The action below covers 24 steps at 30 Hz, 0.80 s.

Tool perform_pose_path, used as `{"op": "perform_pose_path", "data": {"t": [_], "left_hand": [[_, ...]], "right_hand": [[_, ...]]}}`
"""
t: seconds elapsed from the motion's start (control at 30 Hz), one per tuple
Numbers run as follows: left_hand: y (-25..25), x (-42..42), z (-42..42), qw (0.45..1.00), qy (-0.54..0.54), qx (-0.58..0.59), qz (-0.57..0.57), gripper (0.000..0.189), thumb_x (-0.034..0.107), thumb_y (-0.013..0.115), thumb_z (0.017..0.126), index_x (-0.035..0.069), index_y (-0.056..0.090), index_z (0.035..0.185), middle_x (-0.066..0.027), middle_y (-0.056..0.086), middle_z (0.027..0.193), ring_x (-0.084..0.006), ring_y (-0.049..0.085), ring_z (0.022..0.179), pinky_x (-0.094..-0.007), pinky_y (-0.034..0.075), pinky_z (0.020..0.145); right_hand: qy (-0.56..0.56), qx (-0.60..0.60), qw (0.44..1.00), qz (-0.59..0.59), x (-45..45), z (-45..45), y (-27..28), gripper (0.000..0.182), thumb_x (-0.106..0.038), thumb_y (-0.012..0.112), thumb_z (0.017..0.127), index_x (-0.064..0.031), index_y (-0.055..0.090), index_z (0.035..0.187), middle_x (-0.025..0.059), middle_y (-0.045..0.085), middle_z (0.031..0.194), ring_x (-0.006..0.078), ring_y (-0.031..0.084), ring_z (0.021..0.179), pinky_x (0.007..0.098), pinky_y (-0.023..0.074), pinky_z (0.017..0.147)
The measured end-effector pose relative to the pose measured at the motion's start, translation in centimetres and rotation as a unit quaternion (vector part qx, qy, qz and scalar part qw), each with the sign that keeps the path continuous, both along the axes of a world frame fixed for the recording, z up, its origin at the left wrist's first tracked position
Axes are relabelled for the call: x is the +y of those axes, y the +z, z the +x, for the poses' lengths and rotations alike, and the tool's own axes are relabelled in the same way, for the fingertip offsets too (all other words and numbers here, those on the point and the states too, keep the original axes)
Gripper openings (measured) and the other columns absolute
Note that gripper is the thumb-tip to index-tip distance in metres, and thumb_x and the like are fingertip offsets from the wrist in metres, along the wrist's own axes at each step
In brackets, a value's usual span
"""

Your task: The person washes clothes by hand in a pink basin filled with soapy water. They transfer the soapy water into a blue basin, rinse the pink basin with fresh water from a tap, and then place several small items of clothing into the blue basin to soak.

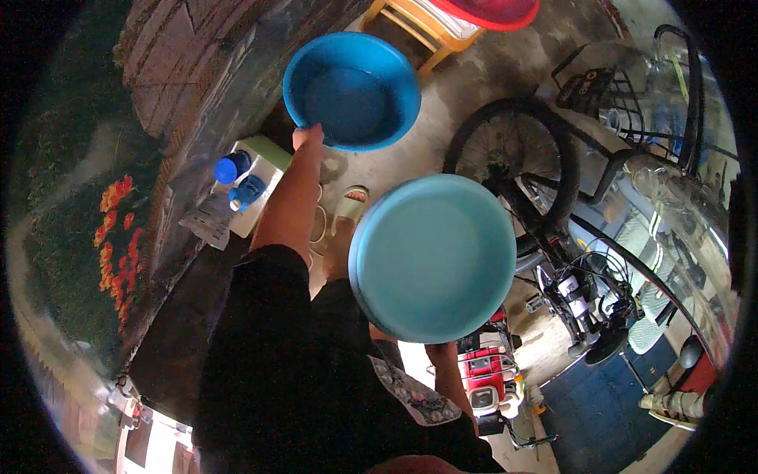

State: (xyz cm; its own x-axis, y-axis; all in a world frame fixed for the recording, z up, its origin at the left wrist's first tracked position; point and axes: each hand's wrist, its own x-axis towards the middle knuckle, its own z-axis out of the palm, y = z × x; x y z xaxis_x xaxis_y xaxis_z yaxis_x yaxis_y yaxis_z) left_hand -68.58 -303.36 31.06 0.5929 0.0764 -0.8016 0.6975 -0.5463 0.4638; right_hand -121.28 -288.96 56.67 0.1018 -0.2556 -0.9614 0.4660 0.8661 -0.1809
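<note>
My left hand reaches out and grips the near rim of a blue plastic basin. Its inside looks dark, and I cannot tell whether it holds water. Closer to me, a light teal basin is tilted with its round face towards my view. At its lower edge is my right hand; the fingers are hidden behind the basin. Below the basins, a foot in a pale slipper stands on the concrete floor.
A red basin rests on a wooden stool at the top. Blue-capped plastic bottles stand on a pale box at left. A bicycle wheel and frame crowd the right. A red motor vehicle appears lower right.
</note>
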Motion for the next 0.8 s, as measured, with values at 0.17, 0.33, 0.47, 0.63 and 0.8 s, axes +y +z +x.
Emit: {"op": "perform_pose_path", "data": {"t": [0.17,0.33,0.47,0.63,0.8], "left_hand": [[3.4,4.5,1.1,0.995,0.018,0.065,-0.075,0.023,0.017,0.065,0.073,0.007,0.06,0.093,-0.0073,0.055,0.068,-0.0218,0.054,0.055,-0.034,0.043,0.048],[11.3,17.6,0.7,0.995,0.028,0.068,-0.065,0.026,0.016,0.065,0.074,0.012,0.057,0.099,-0.0008,0.056,0.08,-0.0158,0.054,0.063,-0.0277,0.042,0.049],[16.8,31.3,-0.8,0.985,0.105,0.116,-0.076,0.048,0.021,0.062,0.077,0.016,0.047,0.122,-0.0033,0.054,0.116,-0.0248,0.051,0.104,-0.0425,0.04,0.08],[23.7,38.9,-4.1,0.984,0.145,0.102,0.03,0.034,0.015,0.063,0.074,0.017,0.053,0.105,-0.0003,0.057,0.087,-0.0145,0.055,0.072,-0.0307,0.04,0.053],[21.3,47.4,-8.0,0.987,0.136,0.087,0.02,0.029,0.012,0.061,0.074,0.015,0.053,0.101,-0.0024,0.057,0.085,-0.0163,0.055,0.07,-0.0312,0.042,0.05]], "right_hand": [[0.011,0.002,1.0,-0.009,0.1,-2.6,-0.4,0.034,-0.03,0.057,0.087,-0.0076,0.054,0.113,0.0051,0.059,0.113,0.019,0.055,0.104,0.0358,0.0438,0.092],[0.06,0.019,0.997,-0.048,-3.5,-1.8,-0.5,0.042,-0.032,0.058,0.087,-0.0082,0.05,0.119,0.0062,0.057,0.117,0.0203,0.055,0.104,0.037,0.0451,0.092],[0.075,-0.012,0.993,-0.089,-8.2,0.4,-4.3,0.037,-0.029,0.057,0.087,-0.0085,0.051,0.118,0.0055,0.057,0.114,0.0184,0.055,0.103,0.0349,0.0457,0.09],[0.159,-0.087,0.968,-0.172,-15.1,10.2,-10.4,0.035,-0.028,0.055,0.09,-0.0084,0.048,0.117,0.002,0.055,0.115,0.0171,0.056,0.098,0.0317,0.0487,0.084],[0.211,-0.203,0.941,-0.167,-19.4,16.3,-21.8,0.034,-0.023,0.06,0.086,-0.0154,0.047,0.117,-0.0003,0.055,0.1,0.012,0.054,0.082,0.0275,0.0489,0.065]]}}
